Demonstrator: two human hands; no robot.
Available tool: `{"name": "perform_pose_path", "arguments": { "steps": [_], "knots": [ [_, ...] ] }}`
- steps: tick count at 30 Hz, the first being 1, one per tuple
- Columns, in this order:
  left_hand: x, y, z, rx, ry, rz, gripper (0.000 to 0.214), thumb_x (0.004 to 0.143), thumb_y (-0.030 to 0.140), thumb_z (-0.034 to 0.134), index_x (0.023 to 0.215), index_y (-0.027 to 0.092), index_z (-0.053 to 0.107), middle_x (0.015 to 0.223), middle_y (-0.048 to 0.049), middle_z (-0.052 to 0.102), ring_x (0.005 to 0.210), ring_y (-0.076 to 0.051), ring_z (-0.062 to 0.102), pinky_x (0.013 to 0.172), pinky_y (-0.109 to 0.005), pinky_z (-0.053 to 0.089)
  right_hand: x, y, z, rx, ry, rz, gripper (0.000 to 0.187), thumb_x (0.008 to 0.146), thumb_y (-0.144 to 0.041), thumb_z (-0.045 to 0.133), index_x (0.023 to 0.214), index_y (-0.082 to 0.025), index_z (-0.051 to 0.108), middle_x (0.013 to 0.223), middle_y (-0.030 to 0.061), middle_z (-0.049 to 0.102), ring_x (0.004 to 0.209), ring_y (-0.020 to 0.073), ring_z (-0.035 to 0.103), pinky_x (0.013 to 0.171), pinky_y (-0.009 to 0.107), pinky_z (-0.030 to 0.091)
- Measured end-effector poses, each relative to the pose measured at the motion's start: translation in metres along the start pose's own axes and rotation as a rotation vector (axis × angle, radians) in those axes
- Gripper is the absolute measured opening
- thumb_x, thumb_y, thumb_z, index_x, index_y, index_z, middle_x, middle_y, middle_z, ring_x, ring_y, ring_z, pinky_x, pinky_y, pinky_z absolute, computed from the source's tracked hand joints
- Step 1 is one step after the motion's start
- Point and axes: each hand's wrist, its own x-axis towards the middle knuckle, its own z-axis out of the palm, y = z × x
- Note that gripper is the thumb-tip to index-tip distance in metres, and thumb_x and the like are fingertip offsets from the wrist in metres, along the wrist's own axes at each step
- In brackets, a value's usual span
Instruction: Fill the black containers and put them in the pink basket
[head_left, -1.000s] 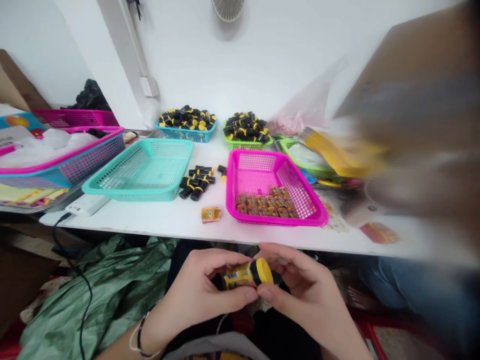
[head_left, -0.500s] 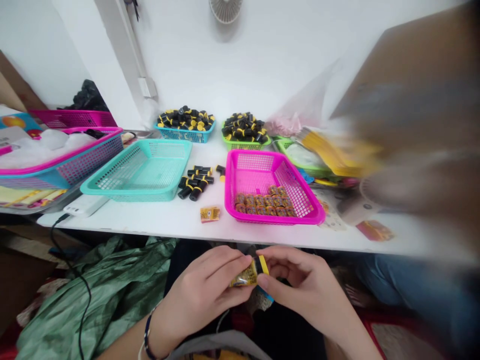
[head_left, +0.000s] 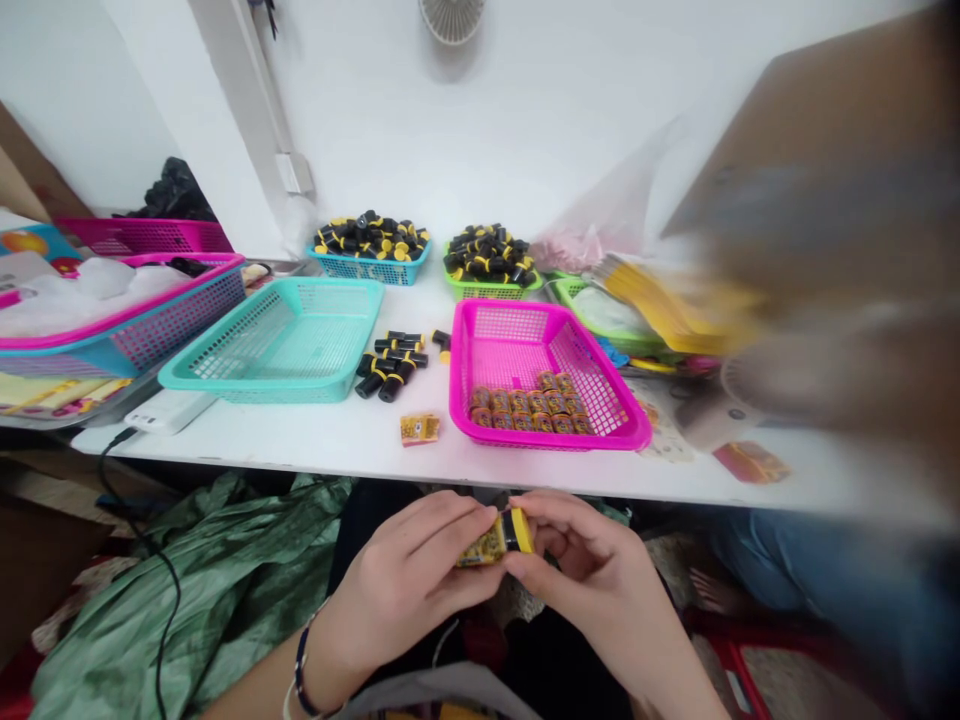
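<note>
My view: white table | teal mesh basket beside pink mesh basket holding labelled bottles | banded black cylinders loose between them | blue basket, green basket behind, heaped with black-and-yellow pieces

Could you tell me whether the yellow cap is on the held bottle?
On: the yellow cap sits against the black band of the bottle, between the left hand and right hand.
</note>
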Motion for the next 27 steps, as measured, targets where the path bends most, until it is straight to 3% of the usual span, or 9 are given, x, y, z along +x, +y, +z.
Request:
{"name": "perform_pose_path", "arguments": {
  "steps": [5,8,12,15,20,27],
  "knots": [
    [-0.001,-0.005,0.001,0.017,0.018,0.029,0.024,0.096,0.027,0.069,0.115,0.013,0.071,0.098,-0.0117,0.082,0.092,-0.020,0.079,0.094,-0.029,0.065,-0.003,0.002,0.007,-0.008,0.060,-0.043,0.033,0.076,-0.016,0.086,0.104,-0.032,0.080,0.103,0.0007,0.074,0.074,0.0082,0.070,0.070,0.017,0.059],
    [0.000,-0.005,0.000,0.027,0.012,0.048,0.023,0.098,0.026,0.067,0.115,0.012,0.071,0.098,-0.0114,0.081,0.092,-0.019,0.079,0.094,-0.029,0.065,0.001,-0.002,0.004,0.119,-0.020,0.084,0.036,0.072,-0.020,0.092,0.104,-0.030,0.079,0.095,0.0012,0.077,0.080,0.0113,0.072,0.075,0.020,0.061],
    [0.001,-0.003,-0.004,0.055,-0.052,0.106,0.022,0.099,0.020,0.064,0.116,0.008,0.070,0.098,-0.0122,0.080,0.095,-0.020,0.077,0.096,-0.033,0.064,0.006,-0.006,-0.003,0.211,-0.064,0.284,0.034,0.067,-0.024,0.096,0.097,-0.024,0.080,0.076,-0.0005,0.076,0.064,0.0074,0.067,0.060,0.015,0.056],
    [0.001,-0.002,-0.008,0.052,-0.103,0.147,0.023,0.100,0.018,0.062,0.117,0.006,0.071,0.099,-0.0129,0.080,0.096,-0.022,0.076,0.094,-0.035,0.065,0.007,-0.007,-0.004,0.260,-0.064,0.367,0.035,0.061,-0.022,0.099,0.091,-0.022,0.082,0.074,-0.0006,0.076,0.059,0.0066,0.065,0.057,0.015,0.056],
    [0.000,-0.002,-0.009,0.043,-0.115,0.157,0.023,0.100,0.016,0.060,0.118,0.006,0.071,0.103,-0.0127,0.080,0.099,-0.022,0.075,0.096,-0.035,0.064,0.007,-0.007,-0.004,0.336,-0.023,0.402,0.038,0.051,-0.017,0.101,0.084,-0.020,0.083,0.073,0.0004,0.078,0.060,0.0064,0.065,0.055,0.013,0.053],
    [0.000,-0.003,-0.008,0.023,-0.103,0.181,0.023,0.099,0.015,0.062,0.118,0.004,0.071,0.103,-0.0132,0.080,0.100,-0.022,0.075,0.099,-0.035,0.064,0.007,-0.005,-0.003,0.329,0.027,0.433,0.036,0.051,-0.028,0.102,0.081,-0.020,0.084,0.063,0.0006,0.074,0.050,0.0067,0.062,0.051,0.015,0.051]
  ]
}}
